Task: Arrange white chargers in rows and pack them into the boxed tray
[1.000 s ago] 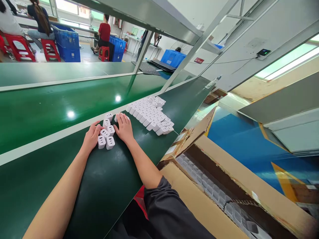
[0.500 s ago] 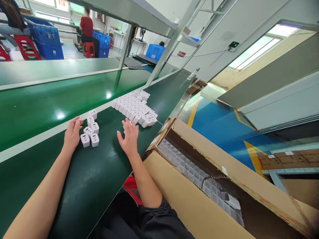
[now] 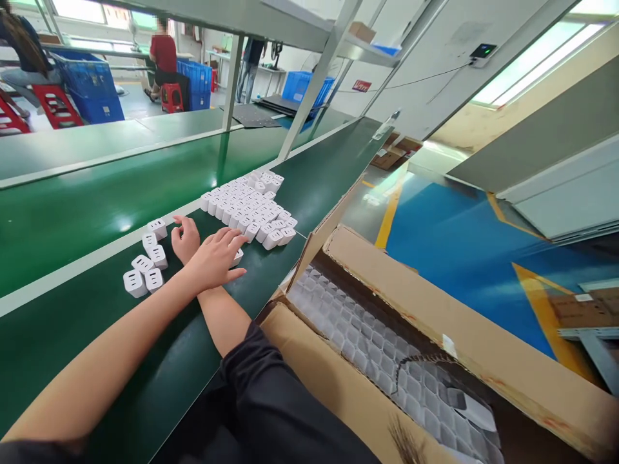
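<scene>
My forearms cross over the green table. My left hand (image 3: pixel 217 256) lies on top, fingers stretched out and thumb apart. Beneath its fingers a white charger block (image 3: pixel 236 258) shows in part, close to the large cluster; whether the hand touches it I cannot tell. Under the left wrist passes my right arm, and my right hand (image 3: pixel 186 240) is beyond it, fingers loosely bent and apart with nothing visible in them. Just left of it stands a small group of white charger blocks (image 3: pixel 157 256). The tightly packed cluster of similar blocks (image 3: pixel 246 205) stands farther back, slots facing up.
An open cardboard box (image 3: pixel 387 277) with clear plastic trays (image 3: pixel 358 322) adjoins the table's right edge. A white ledge (image 3: pixel 97 261) runs along the far side, with a metal post (image 3: pixel 309 90) rising behind the cluster. People sit near blue crates (image 3: pixel 94 84) in the background.
My right hand has swung left, from beside the cluster towards the small group. My left hand has moved right, away from that group and over the right arm. The view has shifted rightwards.
</scene>
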The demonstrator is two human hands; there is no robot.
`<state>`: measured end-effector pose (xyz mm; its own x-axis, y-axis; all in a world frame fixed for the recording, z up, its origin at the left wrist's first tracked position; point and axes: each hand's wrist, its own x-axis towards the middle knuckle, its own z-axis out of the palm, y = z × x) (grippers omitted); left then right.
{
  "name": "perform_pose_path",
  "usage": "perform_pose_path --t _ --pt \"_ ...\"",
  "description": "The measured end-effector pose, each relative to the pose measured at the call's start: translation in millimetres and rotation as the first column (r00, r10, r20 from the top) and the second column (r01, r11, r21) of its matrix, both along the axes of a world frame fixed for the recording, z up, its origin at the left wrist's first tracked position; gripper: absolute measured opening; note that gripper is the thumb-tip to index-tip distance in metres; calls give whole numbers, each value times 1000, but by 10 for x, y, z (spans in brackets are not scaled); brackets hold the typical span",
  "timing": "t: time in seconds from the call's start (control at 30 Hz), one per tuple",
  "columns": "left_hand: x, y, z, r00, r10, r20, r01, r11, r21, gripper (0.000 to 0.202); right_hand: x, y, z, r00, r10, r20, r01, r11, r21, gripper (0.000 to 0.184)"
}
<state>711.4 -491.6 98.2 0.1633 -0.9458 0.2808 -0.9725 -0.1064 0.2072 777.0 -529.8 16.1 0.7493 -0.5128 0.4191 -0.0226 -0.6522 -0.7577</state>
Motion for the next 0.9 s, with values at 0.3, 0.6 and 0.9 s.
perform_pose_path --t 0.3,0.6,0.9 --pt "-32 -553 -203 985 88 151 -124 961 247 59 12 118 -52 990 138 -3 -136 976 171 42" --pt "-388 -1043 -326 992 34 119 -53 986 160 55 29 89 -74 997 81 1 -79 958 276 44" --pt "-323 -1083 -390 980 54 190 -66 996 57 55 -11 119 -50 994 106 -21 -96 956 277 42"
